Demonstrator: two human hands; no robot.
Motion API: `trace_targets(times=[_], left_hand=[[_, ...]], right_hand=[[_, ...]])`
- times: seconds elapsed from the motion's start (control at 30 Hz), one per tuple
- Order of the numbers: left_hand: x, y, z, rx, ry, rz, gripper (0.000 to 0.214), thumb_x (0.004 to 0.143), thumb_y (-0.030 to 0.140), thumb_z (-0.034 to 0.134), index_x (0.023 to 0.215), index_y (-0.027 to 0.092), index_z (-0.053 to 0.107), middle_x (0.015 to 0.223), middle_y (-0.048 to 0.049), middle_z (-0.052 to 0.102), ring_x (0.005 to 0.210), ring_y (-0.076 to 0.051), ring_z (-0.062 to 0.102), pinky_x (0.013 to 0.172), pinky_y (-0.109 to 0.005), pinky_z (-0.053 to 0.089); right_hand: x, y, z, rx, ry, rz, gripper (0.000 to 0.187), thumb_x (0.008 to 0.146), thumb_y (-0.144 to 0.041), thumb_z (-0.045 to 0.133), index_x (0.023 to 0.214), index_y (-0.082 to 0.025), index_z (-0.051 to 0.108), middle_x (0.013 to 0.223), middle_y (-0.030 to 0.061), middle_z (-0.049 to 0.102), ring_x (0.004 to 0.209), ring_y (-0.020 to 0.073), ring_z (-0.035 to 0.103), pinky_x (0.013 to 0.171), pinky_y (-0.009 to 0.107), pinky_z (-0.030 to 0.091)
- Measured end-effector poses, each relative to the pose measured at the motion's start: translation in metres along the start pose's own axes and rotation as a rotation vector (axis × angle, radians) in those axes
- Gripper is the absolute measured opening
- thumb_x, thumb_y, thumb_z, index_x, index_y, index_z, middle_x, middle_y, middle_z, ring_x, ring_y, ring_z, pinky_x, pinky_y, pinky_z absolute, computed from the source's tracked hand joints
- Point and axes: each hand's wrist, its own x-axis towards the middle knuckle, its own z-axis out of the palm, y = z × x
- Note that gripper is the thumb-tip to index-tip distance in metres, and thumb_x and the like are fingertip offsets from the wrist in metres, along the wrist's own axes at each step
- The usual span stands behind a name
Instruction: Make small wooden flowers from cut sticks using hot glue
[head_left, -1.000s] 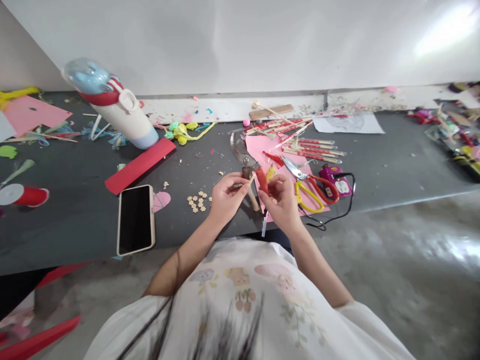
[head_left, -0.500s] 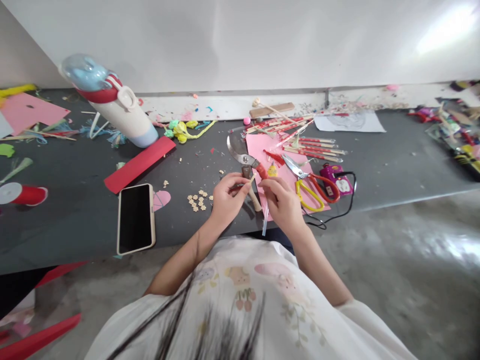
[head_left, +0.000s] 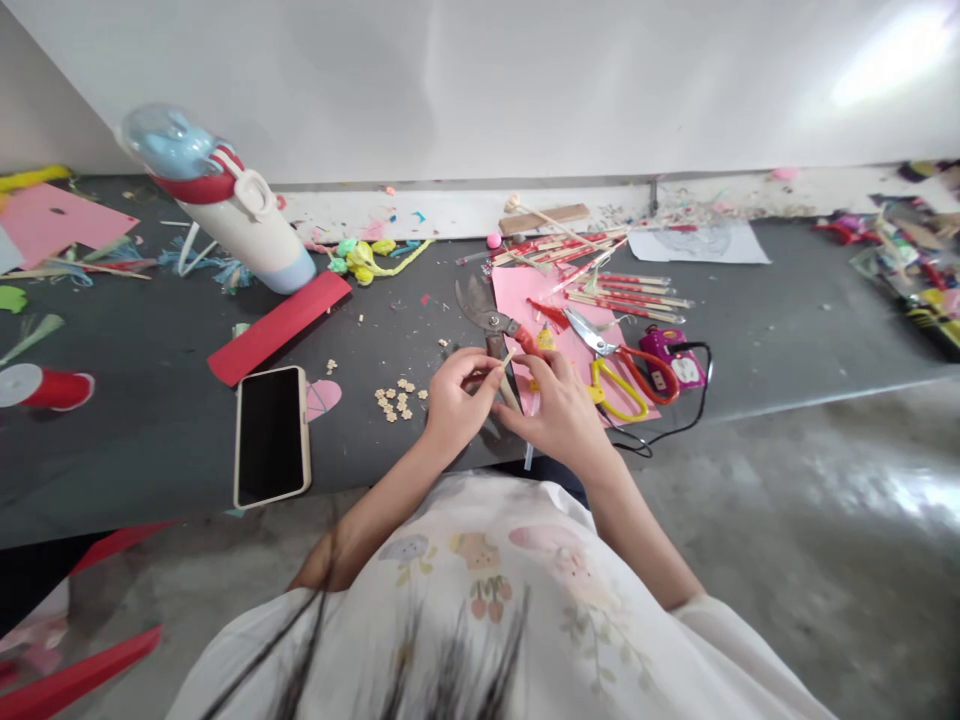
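Sliding left since a second ago, the right hand (head_left: pixel 559 410) now meets the left hand (head_left: pixel 456 398) near the table's (head_left: pixel 150 420) front edge. It curls around the handles of the pruning shears (head_left: pixel 484 308). The left hand pinches a thin stick (head_left: pixel 508 357) beside them. Yellow scissors (head_left: pixel 619 385) lie just to the right.

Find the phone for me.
Head view: the phone lies near the front edge of the table, left of the left hand, beside a pink paper heart.

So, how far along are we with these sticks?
Done: a few small cut pieces lie on the table. In hand: left hand pinches a short stick, right hand grips the shears. Left: a bundle of long sticks beyond looks uncut.
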Motion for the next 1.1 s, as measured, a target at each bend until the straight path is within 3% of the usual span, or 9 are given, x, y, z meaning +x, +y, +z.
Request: trace_targets(times=[0.1,0.3,0.5,0.73,1.0,1.1], left_hand=[[0.000,0.001,0.001,0.008,-0.002,0.000,0.011,0.082,0.028,0.067,0.082,0.017,0.069,0.096,-0.0060,0.064,0.084,-0.014,0.066,0.071,-0.024,0.056],[-0.003,0.006,0.003,0.058,0.008,0.045,0.009,0.083,0.026,0.065,0.083,0.018,0.069,0.097,-0.0062,0.065,0.086,-0.014,0.066,0.071,-0.023,0.057],[-0.003,0.005,0.004,0.108,0.010,0.080,0.009,0.085,0.025,0.063,0.085,0.018,0.068,0.098,-0.0067,0.065,0.087,-0.015,0.066,0.071,-0.023,0.056],[-0.005,0.008,0.005,0.134,0.009,0.113,0.008,0.084,0.024,0.063,0.085,0.017,0.067,0.096,-0.0062,0.066,0.088,-0.014,0.066,0.074,-0.023,0.057],[-0.001,0.016,-0.014,-0.163,-0.089,-0.138,0.014,0.080,0.030,0.070,0.079,0.016,0.067,0.109,-0.0102,0.071,0.095,-0.017,0.069,0.078,-0.026,0.058],[0.008,0.016,-0.026,-0.237,-0.001,-0.189,0.019,0.076,0.033,0.074,0.082,0.016,0.067,0.094,-0.0070,0.073,0.084,-0.015,0.070,0.076,-0.028,0.060]], right_hand=[[0.000,0.001,0.004,-0.057,-0.003,0.002,0.057,0.073,-0.045,0.073,0.120,-0.018,0.056,0.116,0.0174,0.053,0.107,0.0360,0.056,0.087,0.051,0.050],[0.000,0.000,0.005,-0.129,-0.041,-0.045,0.025,0.085,-0.036,0.059,0.100,-0.017,0.065,0.103,0.0147,0.048,0.098,0.0322,0.053,0.087,0.050,0.048],[0.001,-0.005,0.004,-0.106,-0.042,-0.035,0.027,0.092,-0.036,0.049,0.100,-0.017,0.066,0.103,0.0151,0.045,0.104,0.0324,0.050,0.091,0.052,0.046],[0.001,-0.004,0.005,-0.080,-0.033,-0.030,0.028,0.091,-0.040,0.051,0.097,-0.019,0.069,0.101,0.0141,0.046,0.108,0.0325,0.047,0.093,0.051,0.045],[-0.001,0.008,-0.012,-0.066,-0.028,0.028,0.018,0.084,-0.038,0.062,0.088,-0.021,0.068,0.107,0.0129,0.044,0.108,0.0328,0.048,0.090,0.049,0.045],[-0.003,0.015,-0.023,-0.005,-0.061,0.027,0.017,0.084,-0.036,0.063,0.079,-0.020,0.064,0.103,0.0107,0.043,0.106,0.0306,0.047,0.090,0.047,0.045]])
